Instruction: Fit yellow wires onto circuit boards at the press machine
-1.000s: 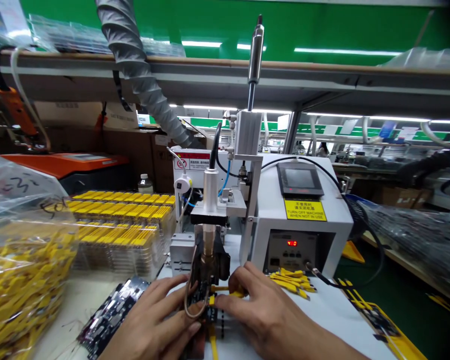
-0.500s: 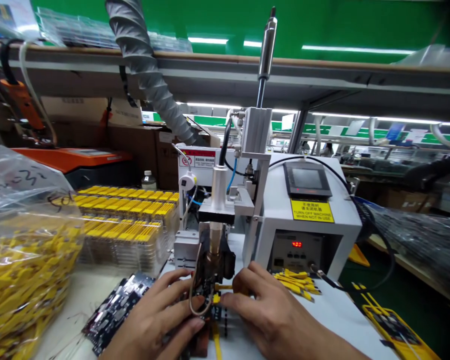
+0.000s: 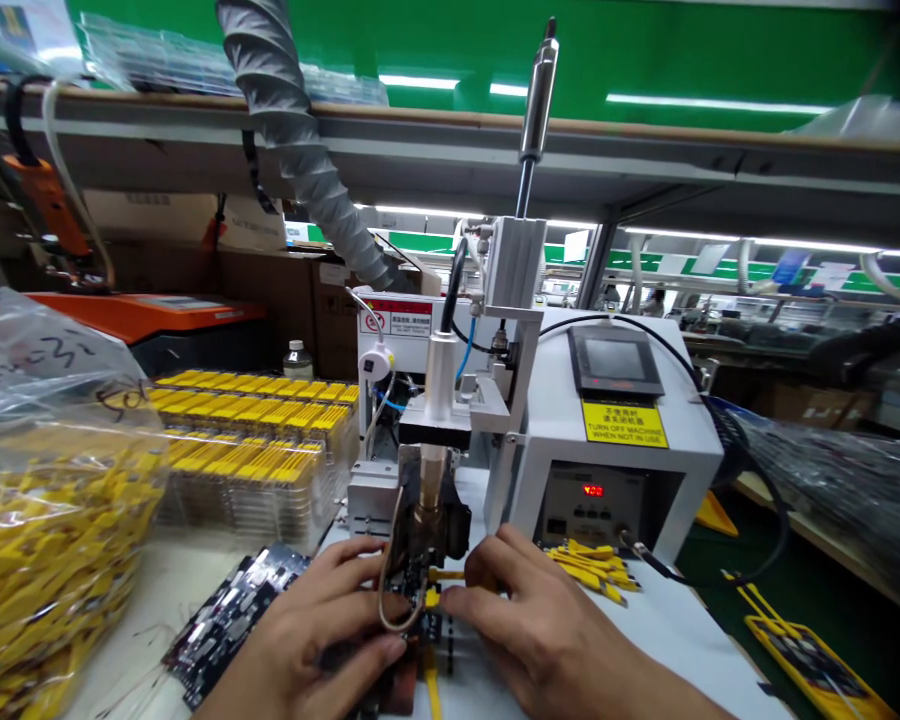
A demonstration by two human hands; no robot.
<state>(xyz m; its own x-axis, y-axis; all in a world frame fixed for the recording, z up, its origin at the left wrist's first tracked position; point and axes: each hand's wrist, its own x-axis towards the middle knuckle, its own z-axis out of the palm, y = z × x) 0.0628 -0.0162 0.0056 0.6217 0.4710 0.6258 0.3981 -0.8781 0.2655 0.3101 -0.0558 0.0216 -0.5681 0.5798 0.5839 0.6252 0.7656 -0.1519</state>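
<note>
Under the soldering head [image 3: 429, 500] of the bench machine lies a dark circuit board [image 3: 431, 628], partly hidden by my fingers and a looped tube. My left hand [image 3: 307, 635] rests at the board's left side, fingers apart, thumb and fingertips near its edge; whether it grips the board is hidden. On the other side my right hand [image 3: 529, 620] has its fingers bent round a small yellow flex strip [image 3: 448, 575], fingertips against the board's right edge. Another yellow strip [image 3: 433, 685] hangs below the board.
Yellow strips [image 3: 592, 568] lie in a pile right of my right hand. Stacked circuit boards [image 3: 229, 615] are at the left, with clear trays of yellow parts [image 3: 255, 425] behind and a plastic bag [image 3: 52, 520] beside them. The machine's control box [image 3: 622, 400] stands at the right.
My left thumb has shifted slightly, and its gap to the fingers looks wider. My right hand stays nearly still at the yellow strip. The yellow tray at the lower right has moved rightward and down.
</note>
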